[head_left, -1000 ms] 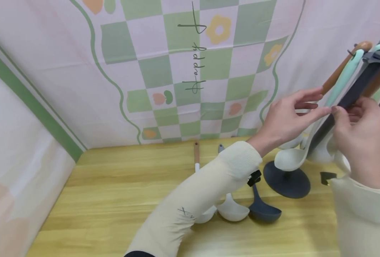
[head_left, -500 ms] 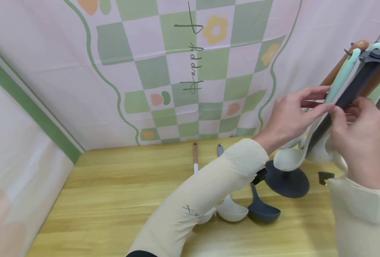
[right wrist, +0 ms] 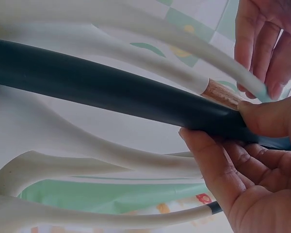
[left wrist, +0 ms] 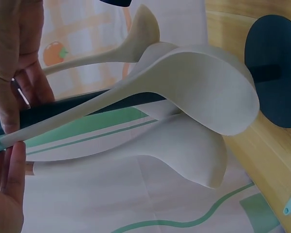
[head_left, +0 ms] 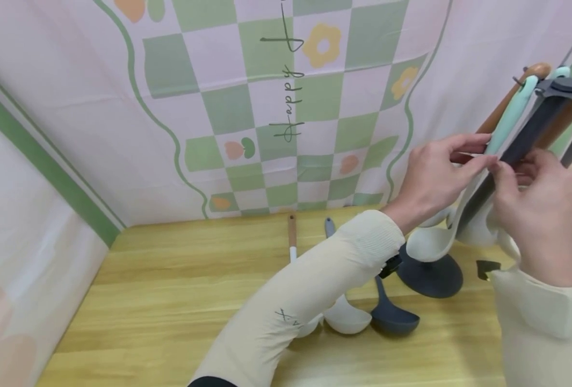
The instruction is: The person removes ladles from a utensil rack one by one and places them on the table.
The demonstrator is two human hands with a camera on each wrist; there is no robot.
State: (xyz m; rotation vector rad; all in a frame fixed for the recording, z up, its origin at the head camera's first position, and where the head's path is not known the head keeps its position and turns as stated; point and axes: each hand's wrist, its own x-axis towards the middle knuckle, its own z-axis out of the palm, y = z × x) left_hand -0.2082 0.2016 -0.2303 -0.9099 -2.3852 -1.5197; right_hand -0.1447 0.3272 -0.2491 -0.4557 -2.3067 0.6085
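Observation:
In the head view my left hand (head_left: 437,172) pinches the handle of a white ladle (head_left: 428,244) at its mint-green part. This ladle hangs by its top from the dark utensil stand (head_left: 568,86). My right hand (head_left: 542,209) grips the stand's dark post (right wrist: 111,92), thumb on one side and fingers on the other. The two thumbs almost meet. Seen from the left wrist, the white ladle bowl (left wrist: 208,87) is in front of the post, and the left fingers (left wrist: 12,174) lie beside its handle. More white-headed utensils hang around the post, partly hidden by the hands.
The stand's round dark base (head_left: 433,277) rests on the wooden table (head_left: 179,279). Left of it lie a dark ladle (head_left: 394,320), a white ladle (head_left: 348,317) and a brown-handled utensil (head_left: 292,231), partly under the left sleeve. A patterned cloth (head_left: 315,102) rises behind.
The left fingers have moved slightly right, closer onto the mint handle. The hanging ladle, the stand's top and the right hand have shifted slightly left in the head view.

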